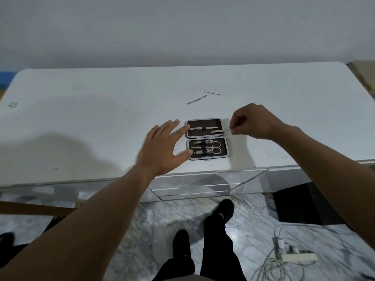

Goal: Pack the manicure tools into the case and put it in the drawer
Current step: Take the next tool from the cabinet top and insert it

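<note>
An open brown manicure case [222, 148] lies flat on the white dresser top [101, 122] near its front edge. Its near half holds scissors and clippers under a strap. Its far half holds a flat tool, with a thin metal tool [218, 131] lying partly in it. My right hand [251, 122] pinches the right end of that thin tool at the case's right edge. My left hand [162, 146] lies spread with straight fingers, its fingertips touching the case's left edge. Two loose tools lie farther back: a cuticle pusher [196, 100] and a thin rod [213, 93].
Mirrored drawer fronts [203, 187] run below the dresser's front edge, all closed. My feet stand on the marble floor in front of them. A power strip with cables [294, 255] lies on the floor at the right, beside a dark mat [300, 203].
</note>
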Motion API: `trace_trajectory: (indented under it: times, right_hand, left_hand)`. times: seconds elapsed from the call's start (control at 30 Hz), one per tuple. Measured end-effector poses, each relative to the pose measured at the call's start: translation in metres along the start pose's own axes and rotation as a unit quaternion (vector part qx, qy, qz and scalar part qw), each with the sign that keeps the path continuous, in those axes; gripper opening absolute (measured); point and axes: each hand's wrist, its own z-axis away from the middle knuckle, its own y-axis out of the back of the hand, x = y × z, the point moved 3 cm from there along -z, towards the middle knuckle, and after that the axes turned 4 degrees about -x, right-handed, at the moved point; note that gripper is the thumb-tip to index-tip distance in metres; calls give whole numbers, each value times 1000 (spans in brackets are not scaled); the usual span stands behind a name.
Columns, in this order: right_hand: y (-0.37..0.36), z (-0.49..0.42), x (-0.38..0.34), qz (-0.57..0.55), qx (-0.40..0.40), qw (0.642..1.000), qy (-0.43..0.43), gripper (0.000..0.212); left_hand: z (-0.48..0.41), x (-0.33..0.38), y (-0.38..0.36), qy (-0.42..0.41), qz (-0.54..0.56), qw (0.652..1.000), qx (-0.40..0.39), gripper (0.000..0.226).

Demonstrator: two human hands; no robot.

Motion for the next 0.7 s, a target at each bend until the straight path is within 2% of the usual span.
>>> trace_trajectory:
  times: [0.27, 0.4, 0.7]
  right_hand:
    - [-10, 0, -5, 73, 6, 996, 56, 16]
    - [-10, 2, -10, 73, 14, 994, 76, 19]
    - [-15, 0, -12, 104, 10, 989, 100, 17]
  left_hand:
    - [1, 0, 0, 0, 1, 1000, 0, 74]
    - [1, 1, 0, 0, 2, 1000, 0, 74]
    - [1, 1, 1, 0, 6, 1000, 3, 73]
